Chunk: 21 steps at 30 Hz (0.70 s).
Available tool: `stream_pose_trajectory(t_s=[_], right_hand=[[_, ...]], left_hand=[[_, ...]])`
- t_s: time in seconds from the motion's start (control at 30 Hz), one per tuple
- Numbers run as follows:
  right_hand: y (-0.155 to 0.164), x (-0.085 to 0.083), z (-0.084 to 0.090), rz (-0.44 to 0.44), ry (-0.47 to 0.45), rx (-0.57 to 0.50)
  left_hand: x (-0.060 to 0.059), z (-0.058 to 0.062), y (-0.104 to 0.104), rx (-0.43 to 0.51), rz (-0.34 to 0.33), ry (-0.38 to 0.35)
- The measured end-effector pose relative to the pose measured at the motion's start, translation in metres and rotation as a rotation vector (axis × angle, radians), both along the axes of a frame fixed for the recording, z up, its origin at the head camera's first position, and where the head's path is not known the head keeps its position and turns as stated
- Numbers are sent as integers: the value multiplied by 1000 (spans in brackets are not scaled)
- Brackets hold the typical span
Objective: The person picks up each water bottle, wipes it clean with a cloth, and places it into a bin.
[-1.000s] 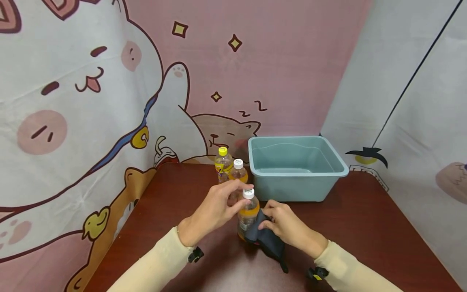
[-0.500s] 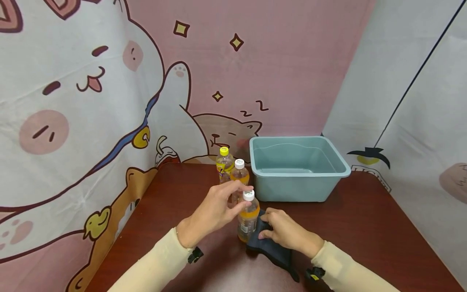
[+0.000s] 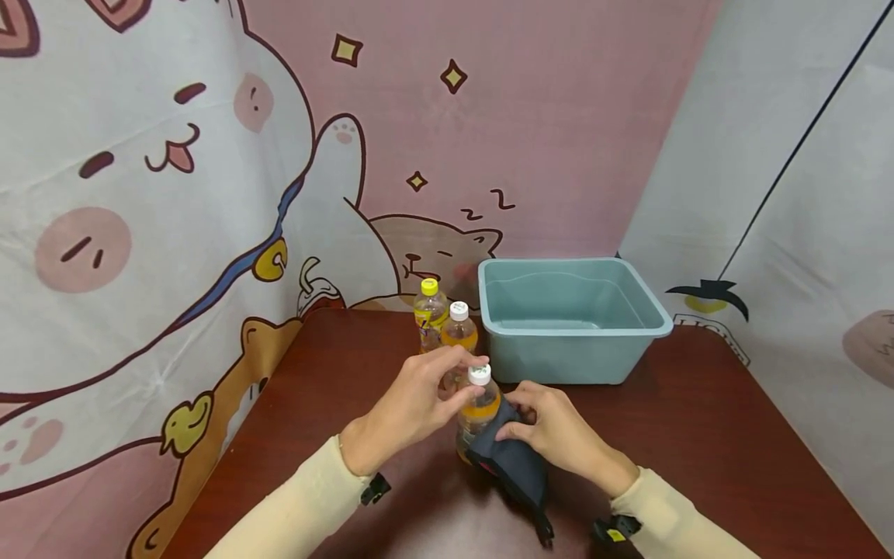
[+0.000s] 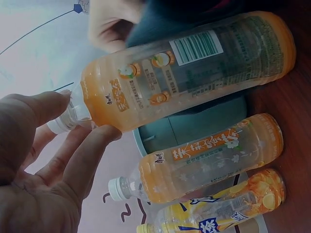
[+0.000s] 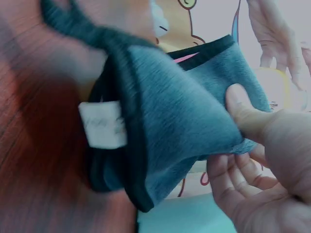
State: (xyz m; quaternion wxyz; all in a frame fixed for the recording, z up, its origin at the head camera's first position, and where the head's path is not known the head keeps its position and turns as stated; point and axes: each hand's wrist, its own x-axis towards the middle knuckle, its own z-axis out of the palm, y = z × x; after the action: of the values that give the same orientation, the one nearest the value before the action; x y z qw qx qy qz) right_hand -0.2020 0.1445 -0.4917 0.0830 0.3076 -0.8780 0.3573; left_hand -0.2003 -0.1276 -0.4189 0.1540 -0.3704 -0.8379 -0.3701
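Observation:
My left hand holds a clear plastic drink bottle by its neck, just below the white cap. The bottle has an orange label and stands upright on the table. My right hand pinches a folded blue-grey cloth with dark edging. That cloth lies against the bottle's right side, and its lower end with a loop hangs toward me. A white tag shows at its edge. Behind the held bottle stand another orange-label bottle with a white cap and a yellow-label bottle with a yellow cap.
A blue-green plastic tub stands behind my right hand, at the back of the dark red-brown table. Cartoon-printed fabric hangs behind and on both sides.
My right hand moves the cloth down and right along the bottle, then back up against its side. The left hand stays at the bottle's neck.

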Motion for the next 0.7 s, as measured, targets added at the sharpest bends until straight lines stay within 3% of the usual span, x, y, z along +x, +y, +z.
stream_pose_trajectory(t_s=[0.2, 0.5, 0.7], right_hand=[[1, 4, 5, -42, 15, -107], [-2, 8, 14, -83, 149, -220], [-8, 7, 26, -84, 113, -298]], left_hand=[[2, 0, 1, 6, -12, 5], [4, -1, 2, -6, -10, -6], [4, 2, 3, -7, -16, -7]])
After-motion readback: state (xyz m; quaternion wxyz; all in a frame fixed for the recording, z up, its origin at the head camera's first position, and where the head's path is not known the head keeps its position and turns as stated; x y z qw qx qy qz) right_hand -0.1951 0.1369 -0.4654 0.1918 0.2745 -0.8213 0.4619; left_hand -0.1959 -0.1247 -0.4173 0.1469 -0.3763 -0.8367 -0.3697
